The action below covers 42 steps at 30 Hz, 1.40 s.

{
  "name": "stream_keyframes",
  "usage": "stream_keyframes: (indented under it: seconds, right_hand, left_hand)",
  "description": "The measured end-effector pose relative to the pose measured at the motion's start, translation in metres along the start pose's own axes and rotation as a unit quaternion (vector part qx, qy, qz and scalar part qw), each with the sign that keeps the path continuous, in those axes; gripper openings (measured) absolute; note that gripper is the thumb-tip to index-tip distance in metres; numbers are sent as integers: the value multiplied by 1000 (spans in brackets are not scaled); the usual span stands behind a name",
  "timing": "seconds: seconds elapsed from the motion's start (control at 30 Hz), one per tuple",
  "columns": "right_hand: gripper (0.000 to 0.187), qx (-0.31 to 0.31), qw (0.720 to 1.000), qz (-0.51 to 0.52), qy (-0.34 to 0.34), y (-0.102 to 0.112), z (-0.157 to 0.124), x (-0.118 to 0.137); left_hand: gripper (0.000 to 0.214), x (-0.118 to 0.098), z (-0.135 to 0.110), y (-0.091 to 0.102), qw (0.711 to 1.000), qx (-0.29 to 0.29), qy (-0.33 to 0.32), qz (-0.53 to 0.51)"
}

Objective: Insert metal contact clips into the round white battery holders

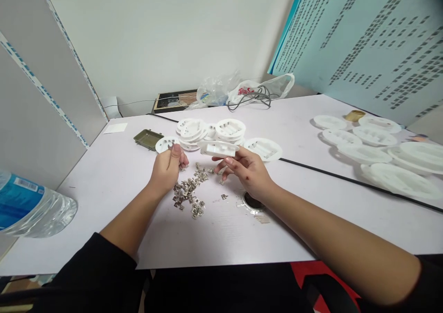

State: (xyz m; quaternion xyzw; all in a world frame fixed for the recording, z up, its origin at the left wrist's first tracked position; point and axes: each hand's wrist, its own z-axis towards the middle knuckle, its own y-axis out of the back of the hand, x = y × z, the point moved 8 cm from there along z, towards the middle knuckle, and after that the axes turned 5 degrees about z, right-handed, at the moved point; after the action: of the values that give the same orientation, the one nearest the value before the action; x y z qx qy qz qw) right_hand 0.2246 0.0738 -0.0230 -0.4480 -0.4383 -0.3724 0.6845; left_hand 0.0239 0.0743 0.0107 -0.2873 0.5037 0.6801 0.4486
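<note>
The left hand [166, 171] had its fingers closed on a round white plastic disc [163, 144], the right hand [247, 171] gripped a white plastic holder [218, 149], and a slip from either could have scattered the loose metal clips [188, 193] across the worktop [104, 202].

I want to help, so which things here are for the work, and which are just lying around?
For the work: left hand holding a white plastic disc; right hand holding a white plastic holder; metal clips; stacked discs.

Lying around: water bottle; olive-green case; plastic bag; black cable.
</note>
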Motion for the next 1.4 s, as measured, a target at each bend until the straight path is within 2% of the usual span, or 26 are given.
stream_keyframes:
  seconds: [0.07, 0.2, 0.37, 0.5, 0.67, 0.77, 0.9, 1.03, 1.27, 1.4]
  right_hand:
    - [28, 2, 1000, 15, -17, 0, 0, -1]
    - [42, 10, 998, 49, -43, 2, 2, -7]
    - [36, -29, 997, -16, -66, 8, 3, -17]
    - [33, -14, 997, -25, -78, 3, 1, -19]
    - [53, -6, 995, 5, -104, 0, -2, -20]
    - [42, 9, 992, 8, -128, -4, -3, -20]
    - [27, 22, 988, 18, -155, -8, -4, -21]
    - [21, 34, 986, 60, -152, -13, -3, -19]
    - [21, 38, 988, 60, -140, -11, -4, -15]
    - [22, 29, 990, 45, -132, -8, -2, -16]
  left_hand:
    - [52, 2, 4, 7, 997, -20, -6, 71]
    - [35, 3, 10, 16, 990, -27, -13, 137]
    - [26, 2, 12, 12, 963, 43, 3, 267]
    - [19, 9, 12, 6, 922, 114, 11, 369]
    - [6, 21, 10, 0, 895, 158, 27, 416]
    - [8, 25, 9, -1, 885, 165, 57, 432]
    - [13, 24, 9, 0, 882, 157, 62, 440]
    - [12, 19, 9, 3, 893, 129, 50, 428]
    - [12, 16, 7, 3, 908, 96, 70, 402]
    - [13, 10, 7, 1, 924, 79, 43, 372]
